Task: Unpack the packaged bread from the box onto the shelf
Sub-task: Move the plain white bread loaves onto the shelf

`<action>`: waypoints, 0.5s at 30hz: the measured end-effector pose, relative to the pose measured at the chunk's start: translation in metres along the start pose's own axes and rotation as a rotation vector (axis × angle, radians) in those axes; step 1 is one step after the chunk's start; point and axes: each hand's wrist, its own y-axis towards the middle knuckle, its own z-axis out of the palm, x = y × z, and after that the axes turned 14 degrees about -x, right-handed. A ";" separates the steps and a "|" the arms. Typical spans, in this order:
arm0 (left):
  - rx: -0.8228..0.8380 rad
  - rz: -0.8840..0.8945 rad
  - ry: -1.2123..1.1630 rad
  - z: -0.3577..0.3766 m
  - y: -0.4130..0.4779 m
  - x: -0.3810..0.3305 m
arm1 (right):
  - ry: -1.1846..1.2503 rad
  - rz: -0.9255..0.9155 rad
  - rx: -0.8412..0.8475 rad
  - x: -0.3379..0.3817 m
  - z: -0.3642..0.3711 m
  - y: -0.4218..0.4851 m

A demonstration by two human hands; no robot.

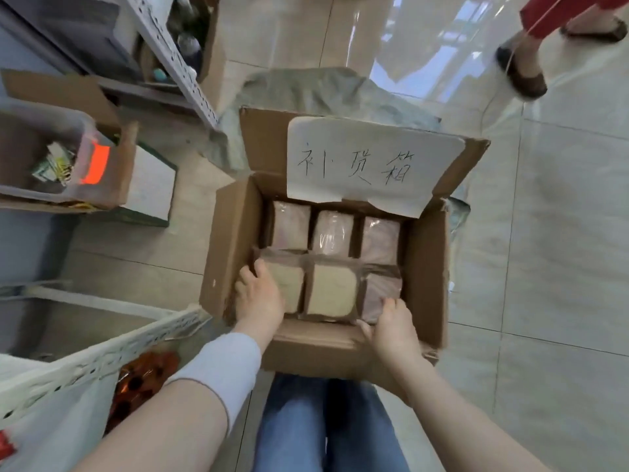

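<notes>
An open cardboard box [235,233] stands on the floor before my knees, with a handwritten paper sheet [371,165] on its far flap. Inside lie several clear-wrapped bread packs: three in the far row [332,233] and a near row with a pale slice pack in the middle [332,289]. My left hand [260,298] reaches into the box and lies over the near-left pack [289,284], fingers bent round its left edge. My right hand [393,327] grips the near edge of the near-right pack [381,289]. The white shelf [102,356] is at lower left.
A white perforated shelf upright [173,59] stands at upper left, with a grey bin [78,131] in a carton beside it. Orange-wrapped goods [143,379] sit on the lower-left shelf. Another person's feet [520,73] stand at upper right. Grey cloth [306,93] lies behind the box.
</notes>
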 end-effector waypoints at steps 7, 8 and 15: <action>-0.136 -0.118 -0.113 0.068 0.042 0.008 | 0.361 0.311 0.187 0.020 0.078 0.065; -0.168 -0.121 -0.141 0.070 0.044 0.008 | 0.388 0.338 0.177 0.022 0.081 0.066; -0.072 -0.216 -0.391 0.062 0.041 0.005 | 0.542 0.429 0.196 0.007 0.061 0.060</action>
